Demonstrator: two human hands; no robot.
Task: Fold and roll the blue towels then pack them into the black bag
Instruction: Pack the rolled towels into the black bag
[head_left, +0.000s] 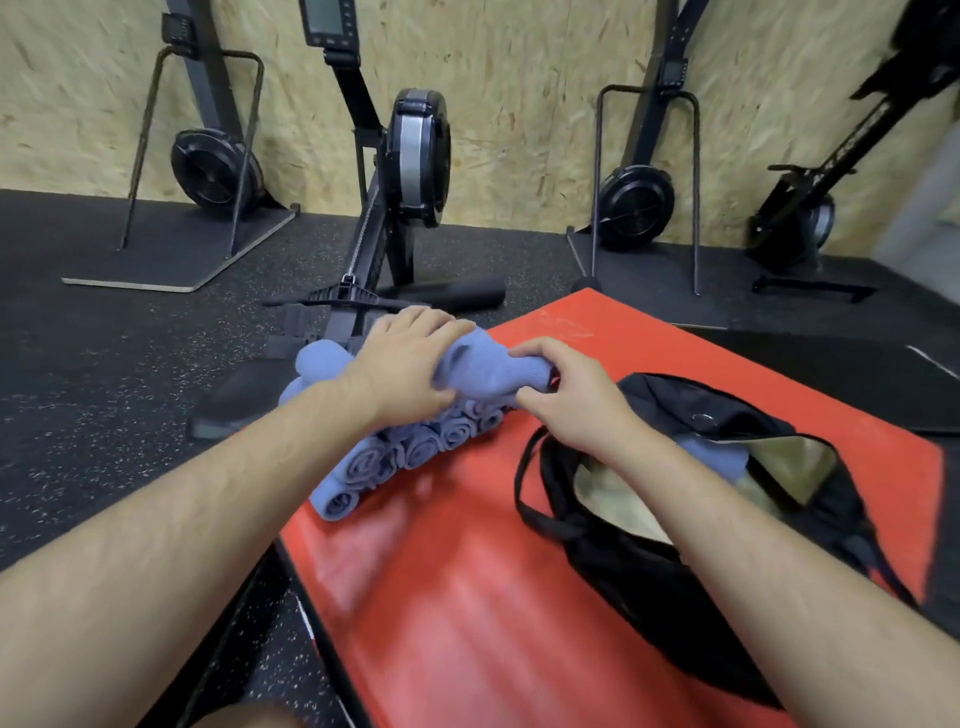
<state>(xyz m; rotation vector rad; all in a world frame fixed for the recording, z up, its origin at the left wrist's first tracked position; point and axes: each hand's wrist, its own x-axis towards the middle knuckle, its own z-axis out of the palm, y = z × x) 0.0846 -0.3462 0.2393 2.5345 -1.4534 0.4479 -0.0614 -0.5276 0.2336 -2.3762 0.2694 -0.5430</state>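
Observation:
Several rolled blue towels (395, 457) lie in a row on the left part of the red mat (467, 597). On top of that row sits another blue towel roll (488, 364), held from both ends. My left hand (410, 358) grips its left side from above, and my right hand (566, 384) pinches its right end. The black bag (649, 561) lies open on the mat to the right, with a blue towel (706, 452) inside it, partly hidden by my right forearm.
A rowing machine (395, 208) stands just beyond the mat, its rail end close to the towel row. Two more machines on stands (639, 202) line the chipboard wall. Black speckled rubber floor (104, 415) surrounds the mat.

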